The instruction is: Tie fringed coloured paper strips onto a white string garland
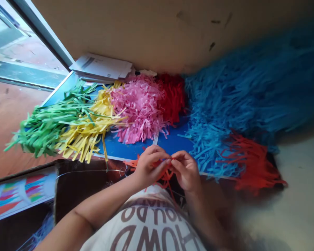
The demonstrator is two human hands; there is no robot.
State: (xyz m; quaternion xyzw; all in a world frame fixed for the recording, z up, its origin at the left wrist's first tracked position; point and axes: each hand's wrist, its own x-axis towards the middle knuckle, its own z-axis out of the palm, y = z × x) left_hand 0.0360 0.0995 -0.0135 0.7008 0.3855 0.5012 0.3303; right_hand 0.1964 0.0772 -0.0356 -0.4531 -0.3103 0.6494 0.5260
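Note:
Close together at the table's near edge, my left hand point(153, 165) and my right hand point(185, 170) pinch an orange paper tassel point(167, 178) between thumbs and fingertips. Its strips hang below the fingers, and some stick out to the left behind my left hand. Beyond my hands, fringed paper tassels lie in heaps by colour on the blue table point(172, 139): green point(45, 127), yellow point(86, 134), pink point(140, 104), red point(172, 97) and a large blue heap point(219, 101). An orange-red heap point(253, 164) rests at the right front corner.
A stack of papers point(102, 66) lies at the table's back left, against the wall point(151, 31). At lower left stands a dark open box point(81, 184) bearing a sheet with a tassel picture point(39, 190). A thin string point(89, 171) crosses it. An open doorway is at upper left.

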